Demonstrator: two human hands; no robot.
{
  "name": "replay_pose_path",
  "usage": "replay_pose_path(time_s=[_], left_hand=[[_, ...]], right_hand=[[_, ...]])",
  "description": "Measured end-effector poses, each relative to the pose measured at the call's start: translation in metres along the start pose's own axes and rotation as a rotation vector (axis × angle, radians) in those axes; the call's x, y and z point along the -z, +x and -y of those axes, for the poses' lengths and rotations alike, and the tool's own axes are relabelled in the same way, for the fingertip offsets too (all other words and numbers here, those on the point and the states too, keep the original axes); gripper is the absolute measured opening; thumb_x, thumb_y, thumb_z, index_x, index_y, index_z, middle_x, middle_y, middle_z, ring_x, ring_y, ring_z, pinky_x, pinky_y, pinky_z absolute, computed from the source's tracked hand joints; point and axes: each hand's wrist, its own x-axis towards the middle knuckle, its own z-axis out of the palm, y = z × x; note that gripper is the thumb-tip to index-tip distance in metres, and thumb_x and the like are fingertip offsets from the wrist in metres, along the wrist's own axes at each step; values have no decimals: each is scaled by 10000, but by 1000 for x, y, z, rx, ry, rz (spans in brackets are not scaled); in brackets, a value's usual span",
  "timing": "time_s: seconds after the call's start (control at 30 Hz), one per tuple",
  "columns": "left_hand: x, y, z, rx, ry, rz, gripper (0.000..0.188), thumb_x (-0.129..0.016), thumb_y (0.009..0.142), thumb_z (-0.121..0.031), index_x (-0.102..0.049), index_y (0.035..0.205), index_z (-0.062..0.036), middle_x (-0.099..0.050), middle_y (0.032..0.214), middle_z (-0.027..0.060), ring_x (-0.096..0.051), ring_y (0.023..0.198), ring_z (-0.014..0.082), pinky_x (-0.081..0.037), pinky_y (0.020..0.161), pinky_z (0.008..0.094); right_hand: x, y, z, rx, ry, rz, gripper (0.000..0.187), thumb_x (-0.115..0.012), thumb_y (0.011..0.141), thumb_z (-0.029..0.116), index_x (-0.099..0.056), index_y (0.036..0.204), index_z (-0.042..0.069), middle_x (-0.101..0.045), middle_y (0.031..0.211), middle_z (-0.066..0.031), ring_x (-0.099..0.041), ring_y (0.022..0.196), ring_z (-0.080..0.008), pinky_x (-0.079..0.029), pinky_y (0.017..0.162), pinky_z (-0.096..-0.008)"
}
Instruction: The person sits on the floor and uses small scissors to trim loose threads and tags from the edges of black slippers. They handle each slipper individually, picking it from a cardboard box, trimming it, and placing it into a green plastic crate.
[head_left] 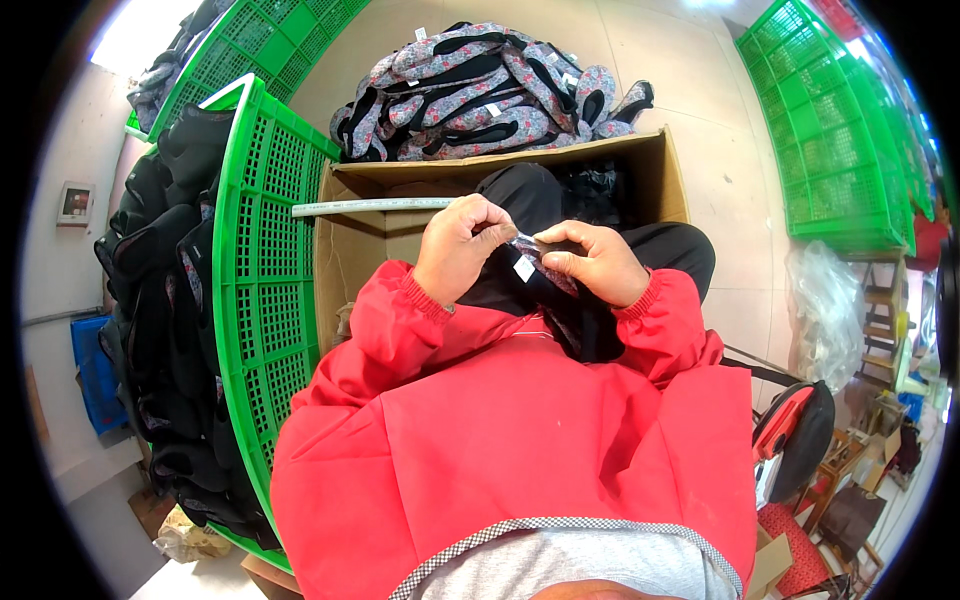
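Observation:
Both of my hands are raised over my lap, close together. Between the thumb and finger of my left hand is the edge of a black and floral fabric shoe. My right hand pinches the same edge a little to the right. A small white tag shows on the black part, below my fingertips. The lower end of the shoe hangs toward my lap, and its full shape is partly hidden by my right hand and sleeve.
Ahead stands an open cardboard box with a pale rod across it. Beyond is a heap of floral fabric shoes. At left, a green crate holds black ones. More green crates stand far right, near clear plastic.

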Motion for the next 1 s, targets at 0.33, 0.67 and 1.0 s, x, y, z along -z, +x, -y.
replay_pose_path(time_s=[0.33,0.67,1.0], left_hand=[[-8,2,2,24,-46,-17,62,-697,836,-42,-647,815,-13,-583,766,21,-543,715,107,-428,646,247],[-12,3,6,106,-89,0,62,-693,853,-38,-647,828,-6,-597,786,17,-552,727,88,-445,656,237],[-17,4,16,146,-200,-30,95,-738,802,-74,-664,830,-21,-621,773,53,-573,701,130,-467,641,269]], right_hand=[[7,10,-8,150,-393,17,185,-676,880,135,-660,1036,35,-611,683,-66,-548,511,-123,-412,516,-294],[5,10,-7,84,-357,-3,146,-657,895,131,-654,1002,32,-587,616,-39,-534,475,-115,-397,488,-288],[5,8,-6,28,-276,-13,152,-668,879,117,-659,1001,26,-632,721,-28,-544,579,-58,-418,535,-242]])
